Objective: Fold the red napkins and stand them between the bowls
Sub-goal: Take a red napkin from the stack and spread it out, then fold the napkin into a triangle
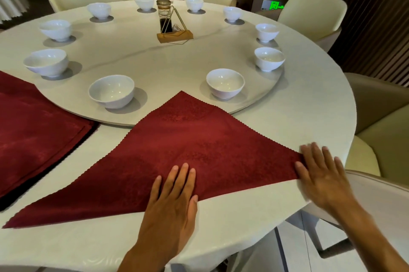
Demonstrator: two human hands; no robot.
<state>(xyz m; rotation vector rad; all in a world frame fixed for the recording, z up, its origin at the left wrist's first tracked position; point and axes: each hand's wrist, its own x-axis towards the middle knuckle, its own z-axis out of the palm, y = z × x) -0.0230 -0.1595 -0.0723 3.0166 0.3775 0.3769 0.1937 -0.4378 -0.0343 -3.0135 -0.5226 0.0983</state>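
A red napkin (177, 150) folded into a triangle lies flat on the near part of the round table, its apex pointing toward the turntable. My left hand (172, 201) presses flat on the middle of its folded long edge, fingers straight. My right hand (321, 174) lies flat with spread fingers on the napkin's right corner, slightly blurred. A stack of flat red napkins (37, 130) lies at the left. Several white bowls, among them one (111, 91) and another (225, 83), stand in a ring on the turntable.
The cream turntable (155, 68) carries a sauce bottle in a wire stand (168, 21) at its centre. Cream chairs surround the table; one chair (380, 139) stands close at the right. The table's white cloth (298, 105) shows between napkin and edge.
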